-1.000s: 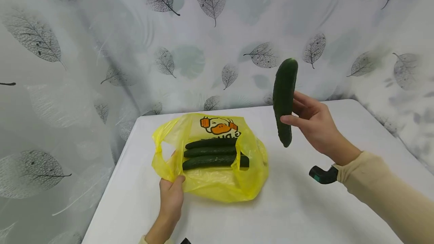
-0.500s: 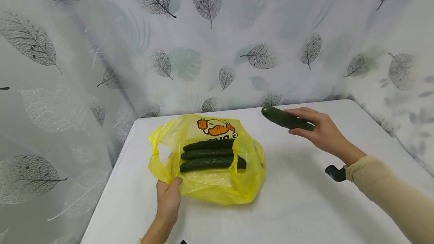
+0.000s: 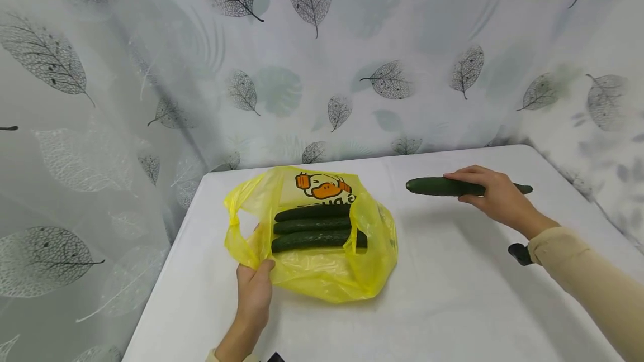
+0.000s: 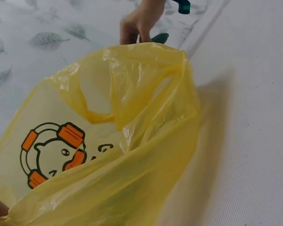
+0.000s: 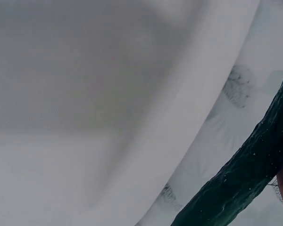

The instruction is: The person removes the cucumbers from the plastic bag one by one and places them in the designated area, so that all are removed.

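A yellow plastic bag (image 3: pixel 327 284) with a cartoon duck print lies open on the white table. Three dark green cucumbers (image 3: pixel 314 240) show side by side inside it. My left hand (image 3: pixel 255 292) grips the bag's edge at its near left corner. Off to the right, my right hand (image 3: pixel 495 194) holds another cucumber (image 3: pixel 432 185) roughly level above the table, thumb on the near side and fingers over it. In the right wrist view this cucumber (image 5: pixel 240 169) runs diagonally, with only bits of the hand showing. The left wrist view shows the bag (image 4: pixel 146 160) up close.
The white table (image 3: pixel 432 306) extends on both sides of the bag. Behind it and along the sides hangs a pale curtain (image 3: pixel 332 60) printed with leaves. A small black device (image 3: pixel 520 254) sits at the right wrist.
The cucumber in my right hand has turned from upright to level and come lower, while the hand shifted right. My left hand stays on the bag.
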Motion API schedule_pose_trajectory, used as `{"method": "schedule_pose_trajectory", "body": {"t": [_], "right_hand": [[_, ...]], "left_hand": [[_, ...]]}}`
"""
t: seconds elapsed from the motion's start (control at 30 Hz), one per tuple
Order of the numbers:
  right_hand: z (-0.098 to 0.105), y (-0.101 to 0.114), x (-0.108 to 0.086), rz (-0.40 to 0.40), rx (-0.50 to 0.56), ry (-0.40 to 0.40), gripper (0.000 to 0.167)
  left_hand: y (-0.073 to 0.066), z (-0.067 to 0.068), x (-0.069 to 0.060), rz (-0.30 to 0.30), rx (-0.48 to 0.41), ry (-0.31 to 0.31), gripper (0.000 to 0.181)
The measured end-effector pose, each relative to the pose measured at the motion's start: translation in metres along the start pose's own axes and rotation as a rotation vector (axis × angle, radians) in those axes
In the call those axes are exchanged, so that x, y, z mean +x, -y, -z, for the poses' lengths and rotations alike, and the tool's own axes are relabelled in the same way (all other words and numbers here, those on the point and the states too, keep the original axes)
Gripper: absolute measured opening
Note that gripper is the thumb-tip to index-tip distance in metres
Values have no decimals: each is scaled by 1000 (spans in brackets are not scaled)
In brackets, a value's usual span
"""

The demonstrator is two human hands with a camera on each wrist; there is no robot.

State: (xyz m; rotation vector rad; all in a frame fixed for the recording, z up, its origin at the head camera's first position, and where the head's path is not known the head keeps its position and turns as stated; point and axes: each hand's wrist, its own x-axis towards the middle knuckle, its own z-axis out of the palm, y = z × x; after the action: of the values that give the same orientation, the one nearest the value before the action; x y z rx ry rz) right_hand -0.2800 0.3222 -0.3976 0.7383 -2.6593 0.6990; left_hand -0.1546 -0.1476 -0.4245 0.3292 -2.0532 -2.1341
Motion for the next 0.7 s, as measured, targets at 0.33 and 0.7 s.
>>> {"method": "schedule_pose_trajectory", "body": {"t": [0.33, 0.7], "right_hand": [[-2, -24, -2, -85, -80, 202, 59], [-7, -45, -9, -140, -87, 296, 58]], "left_hand": [[2, 1, 0, -14, -11, 7, 66], [0, 0, -1, -12, 3, -5, 64]]}}
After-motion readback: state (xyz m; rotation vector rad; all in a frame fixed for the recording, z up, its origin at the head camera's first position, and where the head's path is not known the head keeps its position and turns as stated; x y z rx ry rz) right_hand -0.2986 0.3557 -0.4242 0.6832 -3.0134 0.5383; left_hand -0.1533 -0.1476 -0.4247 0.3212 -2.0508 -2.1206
